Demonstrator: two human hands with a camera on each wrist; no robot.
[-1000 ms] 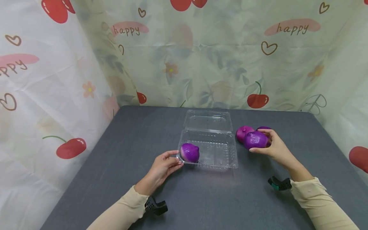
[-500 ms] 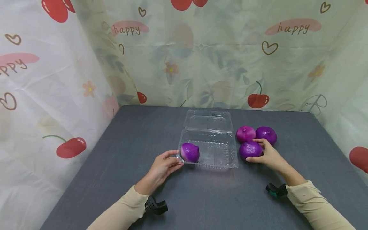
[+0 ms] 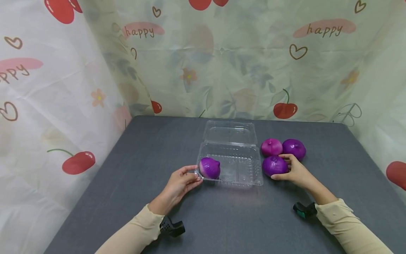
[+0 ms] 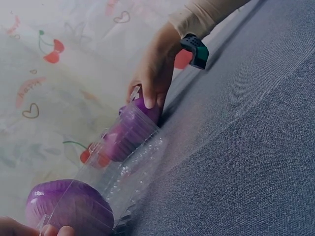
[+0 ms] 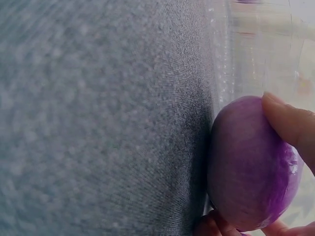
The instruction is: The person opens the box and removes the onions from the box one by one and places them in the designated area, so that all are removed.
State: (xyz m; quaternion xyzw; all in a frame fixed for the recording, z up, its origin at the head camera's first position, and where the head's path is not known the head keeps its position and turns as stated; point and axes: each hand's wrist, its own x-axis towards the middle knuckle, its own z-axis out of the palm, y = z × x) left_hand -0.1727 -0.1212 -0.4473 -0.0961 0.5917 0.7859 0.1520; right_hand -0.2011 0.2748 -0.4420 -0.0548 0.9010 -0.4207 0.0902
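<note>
A clear plastic clamshell box (image 3: 238, 165) lies with its lid (image 3: 229, 133) folded back. Inside its left front corner rests a purple onion (image 3: 209, 168). My left hand (image 3: 179, 185) pinches the box's left front corner beside that onion. To the right of the box, my right hand (image 3: 298, 173) holds a second purple onion (image 3: 274, 166) between thumb and fingers. In the right wrist view this onion (image 5: 253, 167) sits on the table close to the box wall. Whether it touches the wall I cannot tell.
Behind the right hand's onion are a pinkish-purple onion (image 3: 271, 147) and a darker purple onion (image 3: 294, 149), side by side. A dark grey table (image 3: 222, 218) carries everything. A printed curtain (image 3: 222, 70) hangs along the back and sides.
My right hand has brought its onion left and nearer to me, down beside the box, uncovering the darker onion behind. My left hand keeps its place on the box corner.
</note>
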